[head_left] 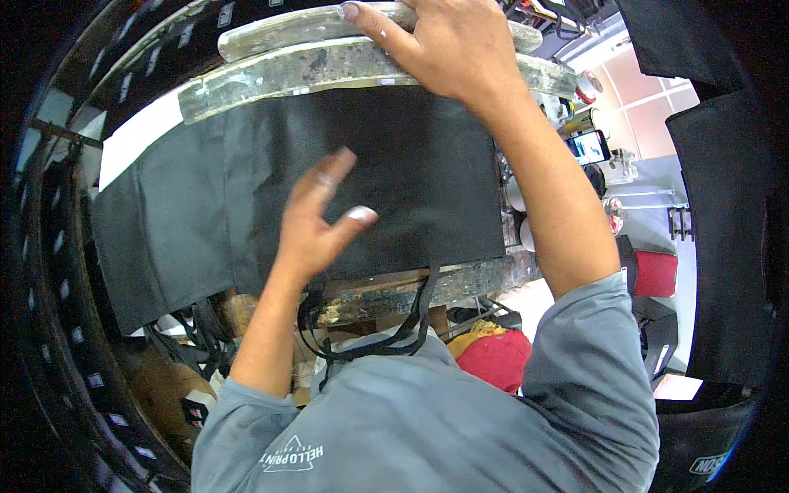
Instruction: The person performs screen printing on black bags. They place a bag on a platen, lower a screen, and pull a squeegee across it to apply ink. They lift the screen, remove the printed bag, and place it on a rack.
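Observation:
A black fabric bag (pixel 427 172) lies flat on the worktable, its strap (pixel 423 304) hanging over the near edge toward me. My left hand (pixel 316 218) is blurred by motion over the bag, thumb and fingers apart, with nothing held. I cannot tell whether it touches the cloth. My right hand (pixel 464 49) reaches to the far side and rests on a pale, paint-stained frame bar (pixel 279 37). Its thumb stretches left along the bar; the other fingers are cut off by the top of the picture. Just nearer runs a second stained bar (pixel 271 78).
More black straps (pixel 205 337) hang at the left, by a white sheet (pixel 140 135). Along the right stand a lit phone (pixel 588 148) and small containers (pixel 588 86). A red and yellow cloth bundle (pixel 497 357) lies below the stained table edge (pixel 477 279). Black panels (pixel 727 238) hang far right.

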`<state>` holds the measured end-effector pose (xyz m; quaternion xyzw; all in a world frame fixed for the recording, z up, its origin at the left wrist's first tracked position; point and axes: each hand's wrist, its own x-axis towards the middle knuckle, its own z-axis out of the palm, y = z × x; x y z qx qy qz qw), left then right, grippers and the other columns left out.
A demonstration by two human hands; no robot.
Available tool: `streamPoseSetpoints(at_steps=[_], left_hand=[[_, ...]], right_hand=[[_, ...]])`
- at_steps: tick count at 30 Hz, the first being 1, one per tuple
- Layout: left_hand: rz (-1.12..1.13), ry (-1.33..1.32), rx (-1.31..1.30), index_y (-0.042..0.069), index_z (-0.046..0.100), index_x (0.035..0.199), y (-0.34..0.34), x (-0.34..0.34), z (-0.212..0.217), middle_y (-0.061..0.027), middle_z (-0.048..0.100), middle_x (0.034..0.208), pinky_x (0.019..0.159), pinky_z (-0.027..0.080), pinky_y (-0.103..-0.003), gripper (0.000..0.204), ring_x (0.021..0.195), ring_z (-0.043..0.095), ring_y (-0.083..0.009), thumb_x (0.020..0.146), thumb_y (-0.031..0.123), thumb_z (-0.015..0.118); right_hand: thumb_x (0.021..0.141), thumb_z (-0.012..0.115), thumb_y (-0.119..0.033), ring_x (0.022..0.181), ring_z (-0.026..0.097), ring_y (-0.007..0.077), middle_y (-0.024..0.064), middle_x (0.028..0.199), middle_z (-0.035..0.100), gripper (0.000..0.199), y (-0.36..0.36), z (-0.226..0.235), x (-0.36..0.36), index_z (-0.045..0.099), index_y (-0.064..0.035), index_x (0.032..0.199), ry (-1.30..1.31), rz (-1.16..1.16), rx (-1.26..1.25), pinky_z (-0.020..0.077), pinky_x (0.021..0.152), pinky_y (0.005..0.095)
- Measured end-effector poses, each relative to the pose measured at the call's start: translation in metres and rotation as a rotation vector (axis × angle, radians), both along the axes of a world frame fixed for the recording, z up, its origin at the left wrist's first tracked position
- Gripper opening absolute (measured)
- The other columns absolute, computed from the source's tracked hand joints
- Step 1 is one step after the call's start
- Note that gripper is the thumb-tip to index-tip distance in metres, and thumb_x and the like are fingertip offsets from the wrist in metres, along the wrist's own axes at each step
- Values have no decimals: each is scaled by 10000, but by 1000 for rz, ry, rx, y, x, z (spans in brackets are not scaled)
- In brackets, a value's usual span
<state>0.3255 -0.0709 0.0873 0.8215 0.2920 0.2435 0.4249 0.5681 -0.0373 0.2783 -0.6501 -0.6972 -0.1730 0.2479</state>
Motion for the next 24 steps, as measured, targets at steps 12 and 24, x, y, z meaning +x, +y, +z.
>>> streamPoseSetpoints(at_steps=[12, 24], left_hand=[[-105, 605, 325, 206, 482, 1581, -107, -3, -127, -219, 195, 1723, 1188, 28, -778, 1104, 1564, 101, -546, 729, 895, 609], [-76, -1189, -758, 49, 179, 1655, 4, -40, 20, -240, 399, 1616, 1255, 300, -534, 1127, 1481, 429, -367, 900, 770, 604]], right_hand=[[989, 484, -664, 884, 691, 425, 248, 872, 714, 704, 20, 20, 6, 710, -13, 849, -1, -99, -72, 508, 808, 521], [930, 588, -687, 1017, 659, 385, 184, 981, 685, 661, -31, -33, -5, 681, -42, 1038, -57, -2, -316, 451, 894, 546]])
